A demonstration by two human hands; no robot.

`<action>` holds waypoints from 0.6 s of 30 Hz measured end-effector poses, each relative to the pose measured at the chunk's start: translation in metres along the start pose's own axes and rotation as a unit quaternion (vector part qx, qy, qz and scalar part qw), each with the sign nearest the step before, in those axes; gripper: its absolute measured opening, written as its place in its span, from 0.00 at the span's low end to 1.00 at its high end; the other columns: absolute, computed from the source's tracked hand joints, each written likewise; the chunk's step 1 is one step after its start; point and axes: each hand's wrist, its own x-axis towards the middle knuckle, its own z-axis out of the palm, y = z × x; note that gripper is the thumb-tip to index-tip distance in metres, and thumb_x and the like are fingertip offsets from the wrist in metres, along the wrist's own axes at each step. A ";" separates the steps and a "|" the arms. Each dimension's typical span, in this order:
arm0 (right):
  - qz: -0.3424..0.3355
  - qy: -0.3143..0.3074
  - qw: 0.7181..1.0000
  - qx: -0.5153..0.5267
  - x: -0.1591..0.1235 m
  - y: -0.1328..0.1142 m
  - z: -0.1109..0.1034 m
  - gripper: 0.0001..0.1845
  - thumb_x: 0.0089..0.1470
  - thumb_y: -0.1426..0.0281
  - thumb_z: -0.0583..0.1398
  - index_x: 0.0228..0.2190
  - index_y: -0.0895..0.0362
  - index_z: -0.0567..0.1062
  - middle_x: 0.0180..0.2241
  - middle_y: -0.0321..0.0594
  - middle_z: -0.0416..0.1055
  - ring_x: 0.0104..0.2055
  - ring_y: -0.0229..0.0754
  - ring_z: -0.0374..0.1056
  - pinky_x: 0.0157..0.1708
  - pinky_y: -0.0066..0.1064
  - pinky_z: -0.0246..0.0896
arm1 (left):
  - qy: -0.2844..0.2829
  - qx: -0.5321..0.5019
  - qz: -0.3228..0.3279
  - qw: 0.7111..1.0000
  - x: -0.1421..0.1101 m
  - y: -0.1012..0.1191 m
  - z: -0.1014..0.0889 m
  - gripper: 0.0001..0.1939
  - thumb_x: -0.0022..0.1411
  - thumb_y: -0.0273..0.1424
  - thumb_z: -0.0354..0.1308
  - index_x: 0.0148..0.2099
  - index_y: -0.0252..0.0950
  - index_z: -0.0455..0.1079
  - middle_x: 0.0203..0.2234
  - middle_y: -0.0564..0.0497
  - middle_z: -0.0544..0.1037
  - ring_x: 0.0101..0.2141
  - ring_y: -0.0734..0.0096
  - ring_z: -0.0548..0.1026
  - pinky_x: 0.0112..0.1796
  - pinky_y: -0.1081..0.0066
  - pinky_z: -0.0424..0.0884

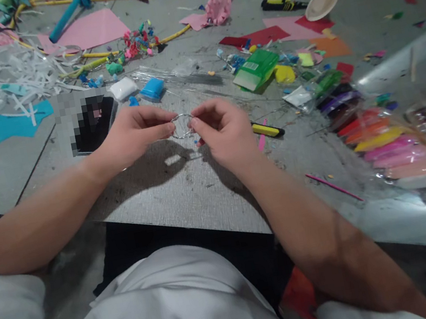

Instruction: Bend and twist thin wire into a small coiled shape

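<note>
Between my two hands a small ring of thin silvery wire [182, 126] is held just above the grey table [186, 197]. My left hand [132, 132] pinches its left side between thumb and fingers. On the opposite side, my right hand [224, 127] grips the wire with thumb and forefinger. A black phone [97, 122], partly blurred out, lies behind my left wrist. Beyond my fingers rest a white packet [123, 89] and a blue packet [152, 89]. Beside my right hand is a yellow and black box cutter [268, 129].
White paper strips [17, 78] heap at the back left near pink paper [91, 29]. A green packet [256, 70] lies back right, near a round white lid [322, 2]. Bagged coloured clay packs [395, 144] fill the right side. A pink stick [333, 187] lies near the front edge.
</note>
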 end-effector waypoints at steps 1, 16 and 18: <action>-0.003 0.002 1.000 -0.016 0.000 0.001 -0.001 0.14 0.58 0.58 0.77 0.38 0.47 0.80 0.36 0.37 0.81 0.41 0.48 0.79 0.32 0.37 0.79 | -0.001 0.004 -0.001 1.000 0.000 0.000 0.000 0.11 0.59 0.31 0.83 0.45 0.37 0.92 0.36 0.48 0.91 0.36 0.65 0.86 0.44 0.59 0.84; -0.006 -0.025 0.999 -0.022 -0.001 -0.004 -0.004 0.13 0.64 0.54 0.75 0.39 0.47 0.83 0.35 0.36 0.81 0.32 0.45 0.77 0.39 0.43 0.82 | -0.011 0.041 0.019 0.999 -0.002 0.000 -0.001 0.15 0.57 0.37 0.87 0.43 0.37 0.89 0.36 0.46 0.91 0.40 0.57 0.88 0.44 0.58 0.85; -0.015 -0.027 0.999 -0.031 -0.001 -0.005 -0.005 0.10 0.65 0.57 0.73 0.39 0.48 0.83 0.35 0.36 0.81 0.32 0.45 0.76 0.39 0.43 0.80 | -0.013 0.033 0.016 0.999 -0.001 -0.003 -0.001 0.15 0.57 0.37 0.87 0.43 0.38 0.89 0.36 0.47 0.91 0.40 0.57 0.88 0.44 0.59 0.86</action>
